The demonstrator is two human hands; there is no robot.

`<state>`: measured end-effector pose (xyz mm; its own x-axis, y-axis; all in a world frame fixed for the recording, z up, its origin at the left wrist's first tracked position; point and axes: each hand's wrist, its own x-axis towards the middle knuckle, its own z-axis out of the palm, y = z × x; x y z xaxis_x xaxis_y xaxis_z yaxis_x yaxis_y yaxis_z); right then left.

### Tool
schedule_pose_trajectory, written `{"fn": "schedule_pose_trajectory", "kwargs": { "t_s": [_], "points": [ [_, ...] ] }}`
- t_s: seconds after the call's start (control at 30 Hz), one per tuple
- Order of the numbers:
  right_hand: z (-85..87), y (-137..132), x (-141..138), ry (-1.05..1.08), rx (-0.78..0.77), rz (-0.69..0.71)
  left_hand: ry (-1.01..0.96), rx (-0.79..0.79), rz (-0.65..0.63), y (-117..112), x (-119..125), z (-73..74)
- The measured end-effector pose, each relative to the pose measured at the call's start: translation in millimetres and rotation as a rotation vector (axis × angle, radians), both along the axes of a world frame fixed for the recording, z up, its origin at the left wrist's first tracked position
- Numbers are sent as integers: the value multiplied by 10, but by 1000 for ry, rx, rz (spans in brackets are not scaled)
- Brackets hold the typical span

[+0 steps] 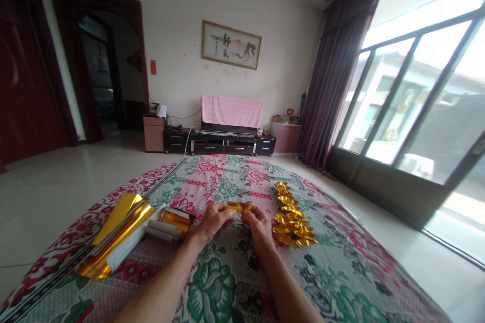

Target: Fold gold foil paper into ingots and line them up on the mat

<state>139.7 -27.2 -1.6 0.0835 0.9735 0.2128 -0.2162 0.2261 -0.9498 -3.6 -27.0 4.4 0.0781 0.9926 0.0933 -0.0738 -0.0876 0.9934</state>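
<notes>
One gold foil strip [239, 207]: shiny, seemingly folded.

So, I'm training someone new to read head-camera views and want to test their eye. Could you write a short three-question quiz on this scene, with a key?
1. What do the left hand and the right hand hold between them?
A) a white roll
B) a small gold strip
C) a picture frame

2. True or false: the row of shaped gold pieces lies to the right of the right hand.

3. Fill in the colour: the draped cloth above the low black cabinet is ____.

Key: 1. B; 2. True; 3. Pink
</notes>
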Motion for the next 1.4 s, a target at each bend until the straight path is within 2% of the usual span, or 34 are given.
{"fn": "schedule_pose_trajectory", "kwargs": {
  "t_s": [0.2,0.4,0.67,0.8,1.0,1.4],
  "points": [
    [-65,52,18,75,-22,-14,-98,-9,84,49,-18,-54],
    [-63,58,23,73,14,-64,-204,-22,191,62,-63,-13],
    [7,-18,-31,-115,62,-44,-29,10,122,42,-27,13],
    [24,-33,-37,-171,82,-36,-2,21,118,42,-28,4],
    [56,-55,-39,-203,71,-44,-12,49,102,46,-28,-4],
    [33,-34,-34,-192,64,-62,179,164,137,40,-22,10]
  ]
}}
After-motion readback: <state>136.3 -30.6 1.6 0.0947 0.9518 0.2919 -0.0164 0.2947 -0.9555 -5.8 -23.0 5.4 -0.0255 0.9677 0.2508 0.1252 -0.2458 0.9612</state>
